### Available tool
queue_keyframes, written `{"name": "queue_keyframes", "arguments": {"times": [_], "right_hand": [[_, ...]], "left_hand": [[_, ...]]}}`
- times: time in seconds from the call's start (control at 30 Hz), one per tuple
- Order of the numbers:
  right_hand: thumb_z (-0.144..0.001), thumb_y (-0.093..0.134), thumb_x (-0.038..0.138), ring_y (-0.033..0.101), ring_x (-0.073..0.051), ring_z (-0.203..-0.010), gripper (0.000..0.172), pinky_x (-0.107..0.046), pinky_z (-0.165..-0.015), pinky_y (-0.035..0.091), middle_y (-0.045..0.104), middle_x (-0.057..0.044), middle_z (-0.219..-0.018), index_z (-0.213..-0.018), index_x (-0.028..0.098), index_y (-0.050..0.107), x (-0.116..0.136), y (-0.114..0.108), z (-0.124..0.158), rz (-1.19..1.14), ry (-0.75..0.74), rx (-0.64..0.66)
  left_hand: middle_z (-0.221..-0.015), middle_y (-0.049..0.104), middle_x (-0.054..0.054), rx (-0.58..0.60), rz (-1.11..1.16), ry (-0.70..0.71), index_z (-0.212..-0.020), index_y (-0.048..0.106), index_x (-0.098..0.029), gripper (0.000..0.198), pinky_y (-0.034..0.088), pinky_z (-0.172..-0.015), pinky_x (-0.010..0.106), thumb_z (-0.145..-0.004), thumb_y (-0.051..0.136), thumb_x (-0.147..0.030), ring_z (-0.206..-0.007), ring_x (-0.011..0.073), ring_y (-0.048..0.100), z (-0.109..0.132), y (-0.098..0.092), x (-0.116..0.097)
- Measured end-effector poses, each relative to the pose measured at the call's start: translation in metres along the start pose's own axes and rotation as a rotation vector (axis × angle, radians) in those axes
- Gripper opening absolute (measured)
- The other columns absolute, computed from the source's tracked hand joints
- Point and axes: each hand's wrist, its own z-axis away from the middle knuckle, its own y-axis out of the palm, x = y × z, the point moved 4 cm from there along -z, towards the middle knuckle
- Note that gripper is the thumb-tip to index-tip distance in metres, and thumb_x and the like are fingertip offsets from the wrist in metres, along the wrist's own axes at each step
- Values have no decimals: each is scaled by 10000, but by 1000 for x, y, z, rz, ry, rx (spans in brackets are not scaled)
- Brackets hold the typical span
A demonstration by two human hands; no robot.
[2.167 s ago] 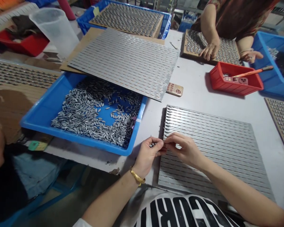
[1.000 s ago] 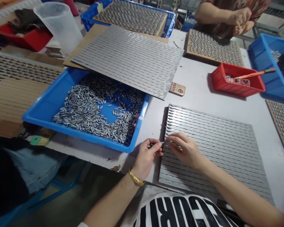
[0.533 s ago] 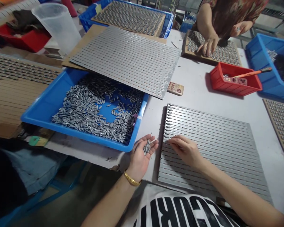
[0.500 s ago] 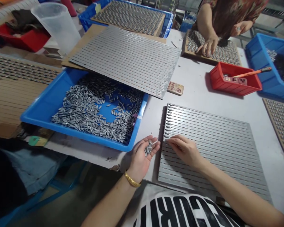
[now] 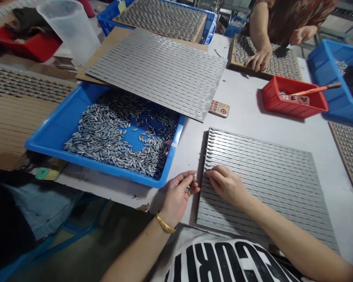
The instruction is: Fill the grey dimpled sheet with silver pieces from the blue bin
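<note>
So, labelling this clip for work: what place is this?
Probably a hand-assembly workshop: a blue tray heaped with small silvery pieces, grey boards filled with rows of them, and a co-worker's hand working at another board.

1. from my remote view, the ribbed sheet (image 5: pixel 267 184) looks like thin metal, matt grey with a faint sheen.
2. the seed-shaped pieces (image 5: pixel 120 145) look glossy and silver-grey.
3. the blue tray (image 5: pixel 85 166) is smooth plastic.
4. the brown cardboard (image 5: pixel 106 43) looks matt and rough.
5. i see polished, glossy metal on the gold bangle (image 5: pixel 165 223).
</note>
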Motion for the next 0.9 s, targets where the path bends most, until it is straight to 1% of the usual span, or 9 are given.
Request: {"name": "queue_keyframes", "arguments": {"times": [0.1, 0.2, 0.37, 0.43, 0.57, 0.67, 0.73, 0.8, 0.9], "right_hand": [[-923, 454, 107, 585, -186, -815, 186, -297, -695, 494, 620, -75, -862, -957, 182, 620, 1, 0, -1, 13, 7, 8], [-929, 468, 137, 595, -188, -828, 176, -303, -682, 507, 628, -77, -907, -1018, 193, 610, 3, -6, -2, -27, 45, -18], [-913, 494, 124, 609, -197, -957, 277, -323, -761, 534, 628, -93, -1068, -1159, 225, 571, 23, -21, -6, -294, -35, -32], [-916, 481, 109, 621, -179, -890, 261, -311, -729, 533, 647, -78, -1003, -1121, 225, 592, 30, -26, -8, -386, -52, -20], [-912, 491, 109, 624, -152, -782, 200, -270, -628, 519, 654, -51, -897, -1019, 221, 618, 25, -29, -4, -528, 55, -34], [-896, 517, 88, 627, -159, -811, 188, -268, -644, 521, 657, -57, -899, -1002, 206, 617, 14, -26, 4, -429, 63, -114], [-886, 522, 69, 623, -167, -830, 206, -274, -665, 518, 662, -66, -916, -1016, 197, 618, 9, -20, 10, -278, 9, -152], [-878, 528, 56, 613, -177, -839, 228, -289, -680, 510, 668, -73, -938, -1041, 188, 617, 7, -12, 14, -135, -58, -146], [-875, 531, 55, 591, -188, -827, 251, -308, -679, 498, 669, -82, -953, -1083, 172, 609, 6, -1, 18, -26, -127, -106]], "left_hand": [[-850, 644, 58, 22, -19, 10, -1019, 699, -126, 290, 509, -708, 262, -756, 726, -247, -734, 112, 585, 0, 0, 1], [-848, 659, 60, 31, -56, 24, -960, 680, -137, 241, 514, -717, 284, -755, 732, -250, -739, 127, 601, 2, 1, 2], [-722, 609, 7, 66, -135, 73, -803, 654, -147, 187, 472, -602, 240, -723, 762, -277, -644, 107, 563, 3, 6, 3], [-694, 587, -5, 98, -151, 85, -804, 670, -140, 179, 446, -569, 220, -721, 762, -270, -612, 90, 530, 3, 9, 4], [-737, 617, 18, 89, -128, 30, -888, 676, -138, 181, 459, -574, 218, -752, 730, -244, -651, 103, 566, 5, 10, 5], [-968, 671, 82, -6, -4, 39, -988, 644, -146, 183, 532, -750, 298, -810, 645, -188, -851, 170, 654, 7, 7, 1], [-1068, 668, 114, -52, 52, 55, -1000, 625, -136, 179, 523, -886, 367, -823, 601, -136, -962, 214, 664, 8, 4, -2], [-1072, 675, 127, -56, 53, 35, -1002, 614, -128, 186, 505, -941, 398, -817, 601, -110, -977, 230, 671, 8, 3, -2], [-1022, 691, 119, -37, 32, 12, -984, 610, -132, 184, 511, -938, 395, -803, 644, -124, -936, 224, 685, 9, 3, 0]]}}
